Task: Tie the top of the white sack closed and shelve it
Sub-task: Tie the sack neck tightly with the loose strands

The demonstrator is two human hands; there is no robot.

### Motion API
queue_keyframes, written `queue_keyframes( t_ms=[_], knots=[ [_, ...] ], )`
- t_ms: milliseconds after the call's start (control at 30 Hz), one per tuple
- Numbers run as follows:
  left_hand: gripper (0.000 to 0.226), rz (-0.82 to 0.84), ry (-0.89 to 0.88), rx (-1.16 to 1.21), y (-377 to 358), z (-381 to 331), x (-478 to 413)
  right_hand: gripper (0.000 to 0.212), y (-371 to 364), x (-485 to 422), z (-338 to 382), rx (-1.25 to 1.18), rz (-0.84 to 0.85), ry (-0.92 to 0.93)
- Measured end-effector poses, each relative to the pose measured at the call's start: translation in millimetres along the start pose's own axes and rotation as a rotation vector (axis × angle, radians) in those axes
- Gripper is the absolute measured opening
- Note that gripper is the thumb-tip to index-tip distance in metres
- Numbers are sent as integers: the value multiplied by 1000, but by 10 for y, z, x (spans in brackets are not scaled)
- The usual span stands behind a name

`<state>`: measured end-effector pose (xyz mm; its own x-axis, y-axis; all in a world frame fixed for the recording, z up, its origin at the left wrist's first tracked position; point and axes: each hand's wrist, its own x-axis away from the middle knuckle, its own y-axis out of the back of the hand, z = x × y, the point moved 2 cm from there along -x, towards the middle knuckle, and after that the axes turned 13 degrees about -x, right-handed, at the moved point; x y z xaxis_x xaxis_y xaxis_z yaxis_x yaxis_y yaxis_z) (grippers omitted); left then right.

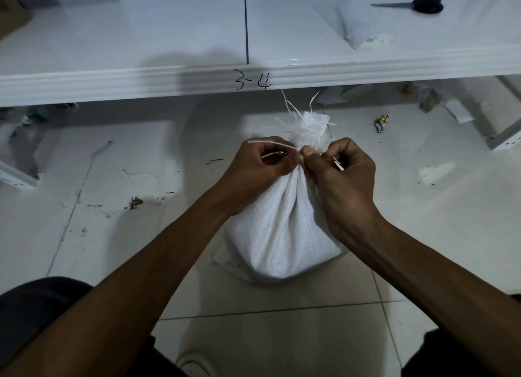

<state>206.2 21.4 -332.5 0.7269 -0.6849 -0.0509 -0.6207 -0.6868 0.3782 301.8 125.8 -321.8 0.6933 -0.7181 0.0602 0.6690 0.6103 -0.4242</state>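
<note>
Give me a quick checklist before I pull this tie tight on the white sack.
1. Neck of white sack gathered: ok.
2. One end of tie strip pinched by left hand: ok.
3. Other end pinched by right hand: ok.
4. Knot formed: cannot tell, fingers hide it.
5. Bare room on shelf: ok, scissors lie far right.

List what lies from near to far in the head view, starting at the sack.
white sack, left hand and right hand pinching the tie strip, frayed sack top, shelf edge, scissors.
</note>
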Motion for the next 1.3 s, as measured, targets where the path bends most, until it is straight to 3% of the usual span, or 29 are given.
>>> queue_keyframes(
  t_ms=[333, 734, 1300],
  knots=[
    [8, 29, -11, 34, 9, 50, -4, 17, 2, -9, 22, 73, 67, 23],
    [11, 7, -12, 30, 28, 70, 1, 32, 45, -80, 1, 146, 36, -158],
    [2, 37, 38, -50, -8, 43, 1, 23, 6, -62, -53, 256, 38, 25]
  ],
)
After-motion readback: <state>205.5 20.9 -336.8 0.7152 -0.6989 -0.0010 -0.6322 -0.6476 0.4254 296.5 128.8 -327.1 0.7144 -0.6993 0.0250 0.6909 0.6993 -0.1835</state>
